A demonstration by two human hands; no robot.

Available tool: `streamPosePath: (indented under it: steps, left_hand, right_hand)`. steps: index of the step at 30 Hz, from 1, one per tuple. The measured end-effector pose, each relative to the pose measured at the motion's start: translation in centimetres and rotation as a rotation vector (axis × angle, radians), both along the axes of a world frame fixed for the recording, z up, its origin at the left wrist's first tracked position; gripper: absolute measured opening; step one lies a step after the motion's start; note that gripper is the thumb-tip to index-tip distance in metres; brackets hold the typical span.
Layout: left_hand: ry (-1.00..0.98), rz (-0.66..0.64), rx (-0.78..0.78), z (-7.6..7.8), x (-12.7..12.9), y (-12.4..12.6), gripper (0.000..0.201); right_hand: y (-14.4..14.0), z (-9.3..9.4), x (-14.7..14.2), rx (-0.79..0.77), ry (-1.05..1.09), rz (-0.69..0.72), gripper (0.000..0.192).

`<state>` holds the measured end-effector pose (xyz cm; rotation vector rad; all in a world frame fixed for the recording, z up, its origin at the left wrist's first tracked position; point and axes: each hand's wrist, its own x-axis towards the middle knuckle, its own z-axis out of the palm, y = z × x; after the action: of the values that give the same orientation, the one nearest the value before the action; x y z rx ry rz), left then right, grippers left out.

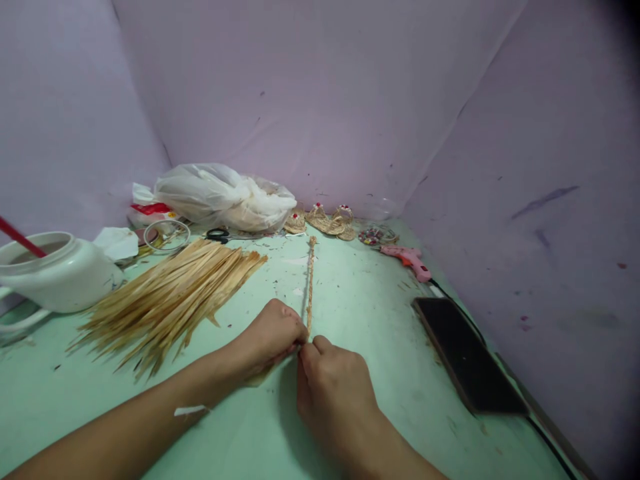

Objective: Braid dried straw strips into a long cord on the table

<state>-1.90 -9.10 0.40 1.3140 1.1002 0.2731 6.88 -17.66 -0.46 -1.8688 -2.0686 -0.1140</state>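
A thin braided straw cord (311, 277) runs straight away from me along the green table, its far end near the small woven sandals. At its near end my left hand (280, 331) is closed, fingers pinched on the strands. My right hand (335, 373) is closed right beside it, thumb and finger together on the same end of the cord. The two hands touch or nearly touch, and the strands between the fingers are mostly hidden. A bit of flat straw (260, 379) shows under my left hand. To the left lies a fanned bundle of dry straw strips (175, 293).
A white pot (85, 273) with a red stick (23, 237) stands at left. Behind lie a plastic bag (225, 197), black scissors (218, 235) and small woven sandals (325, 220). A pink glue gun (407, 260), beads (370, 235) and a dark phone (467, 353) are on the right.
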Motion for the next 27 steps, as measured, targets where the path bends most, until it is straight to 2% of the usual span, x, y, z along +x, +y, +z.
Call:
streamPosePath:
  steps: [4,8,11,13,14,15,17,18,20,22,24,27]
  left_hand:
    - [0.001,-0.073,0.040,1.0,-0.3,0.3,0.009]
    - [0.044,-0.172,0.127,1.3,-0.7,1.1,0.005]
    - [0.034,-0.208,0.121,1.5,-1.1,1.6,0.004]
    - [0.008,-0.230,0.088,1.8,-1.5,2.1,0.004]
    - [-0.002,-0.239,0.068,1.9,-1.7,2.3,0.005]
    - [-0.013,-0.247,0.052,2.0,-1.9,2.6,0.005]
    - [-0.041,-0.260,0.038,2.0,-2.2,3.0,0.007]
    - [-0.055,-0.266,0.033,1.9,-2.4,3.2,0.007]
    - [-0.084,-0.280,0.027,1.7,-2.5,3.3,0.008]
    - [-0.096,-0.295,0.019,1.4,-2.4,3.2,0.007]
    - [-0.104,-0.292,0.013,1.3,-2.2,3.0,0.005]
    - [-0.089,-0.311,0.027,1.3,-2.0,2.8,0.004]
  right_hand:
    - [-0.1,-0.9,-0.2,0.105,-0.009,0.036,0.019]
    - [-0.4,-0.8,-0.5,0.084,0.117,0.061,0.021]
    - [-1.0,0.4,-0.8,-0.056,0.294,0.223,0.016]
    - [-1.2,1.4,-0.4,-0.091,0.440,0.341,0.029]
    - [-1.0,1.9,-0.1,-0.047,0.518,0.331,0.037]
    - [-0.7,2.3,0.4,0.031,0.608,0.251,0.041]
    - [0.3,2.7,1.6,0.163,0.851,-0.023,0.040]
    - [1.0,2.7,2.1,0.153,1.017,-0.161,0.036]
    - [2.3,2.3,2.7,-0.083,1.422,-0.224,0.027]
    - [3.1,1.8,2.6,-0.400,1.704,-0.134,0.031]
    - [3.3,1.2,2.1,-0.606,1.799,-0.031,0.032]
    - [3.1,0.7,1.6,-0.660,1.701,-0.010,0.030]
